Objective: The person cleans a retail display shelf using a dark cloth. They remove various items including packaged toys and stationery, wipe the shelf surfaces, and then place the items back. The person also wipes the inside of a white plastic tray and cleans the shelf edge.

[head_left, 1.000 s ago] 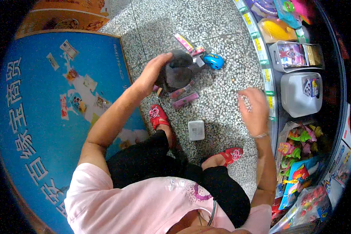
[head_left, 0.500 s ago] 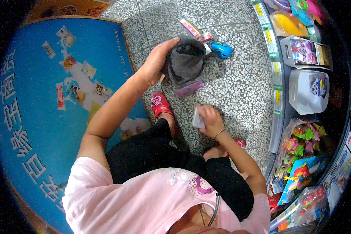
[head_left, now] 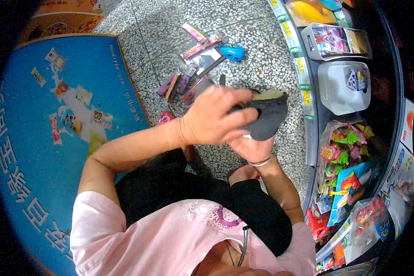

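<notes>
In front of my knees, a dark grey soft cloth item [head_left: 269, 117] with a rounded flap and a pale yellowish edge is between my hands. My left hand [head_left: 214, 112] reaches across to its near left side, fingers bent onto it and slightly blurred. From below, my right hand [head_left: 255, 149] holds it, most of its fingers hidden. A small bit of white shows by the right hand; I cannot make out what it belongs to. Beyond my hands, several slim packages [head_left: 194, 33] lie on the floor beside a flat grey-and-white pack [head_left: 208, 60] and a blue rounded object [head_left: 232, 52].
A blue printed panel [head_left: 37, 138] stands on the left. Along the right runs a shelf edge with price tags [head_left: 299, 66], holding a white bin of packets [head_left: 338, 41], a clear tub [head_left: 338, 103] and bagged colourful toys [head_left: 342, 147]. Speckled stone floor [head_left: 244, 23] lies ahead.
My left hand has brought the dark grey cloth item toward me and to the right. My right hand has risen from near the floor to meet it. More packages on the floor show.
</notes>
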{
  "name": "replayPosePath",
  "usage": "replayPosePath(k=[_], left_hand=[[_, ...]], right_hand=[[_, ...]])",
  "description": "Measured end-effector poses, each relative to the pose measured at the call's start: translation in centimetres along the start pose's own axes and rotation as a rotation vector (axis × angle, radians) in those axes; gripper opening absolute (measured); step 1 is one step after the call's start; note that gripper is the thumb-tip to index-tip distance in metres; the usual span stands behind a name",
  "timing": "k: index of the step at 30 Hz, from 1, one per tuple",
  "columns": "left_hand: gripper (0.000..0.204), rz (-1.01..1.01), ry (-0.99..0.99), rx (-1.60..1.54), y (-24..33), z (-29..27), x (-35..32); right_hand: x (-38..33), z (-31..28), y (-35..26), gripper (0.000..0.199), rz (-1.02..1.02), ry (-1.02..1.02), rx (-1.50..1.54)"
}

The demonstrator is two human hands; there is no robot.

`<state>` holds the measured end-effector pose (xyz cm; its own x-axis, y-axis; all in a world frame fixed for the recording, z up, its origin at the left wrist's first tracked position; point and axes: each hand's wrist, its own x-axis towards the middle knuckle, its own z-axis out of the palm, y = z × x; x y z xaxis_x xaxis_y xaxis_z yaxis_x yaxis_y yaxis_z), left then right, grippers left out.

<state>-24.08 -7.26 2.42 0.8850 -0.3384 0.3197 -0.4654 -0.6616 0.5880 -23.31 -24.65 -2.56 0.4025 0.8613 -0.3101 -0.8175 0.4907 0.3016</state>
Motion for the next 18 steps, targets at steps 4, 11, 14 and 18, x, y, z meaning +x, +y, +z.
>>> replayPosePath(k=[4,11,14,18], left_hand=[[0.029,-0.594,0.015,-0.042,-2.8,0.7,-0.4],[0.058,-1.369,0.208,-1.231,-3.8,1.4,-4.0],[0.062,-1.404,0.086,-1.146,-1.3,0.5,-2.1],[0.058,-1.404,0.086,-1.13,-1.0,-0.1,-2.0]], right_hand=[[-0.7,1.5,-3.0,0.099,-0.044,-0.159,-0.411],[-1.2,2.8,-4.6,0.094,-0.106,-0.037,-0.466],[-2.5,3.9,-7.3,0.069,-0.338,0.089,-0.674],[-6.3,7.8,-13.1,0.044,-0.954,0.593,-1.386]])
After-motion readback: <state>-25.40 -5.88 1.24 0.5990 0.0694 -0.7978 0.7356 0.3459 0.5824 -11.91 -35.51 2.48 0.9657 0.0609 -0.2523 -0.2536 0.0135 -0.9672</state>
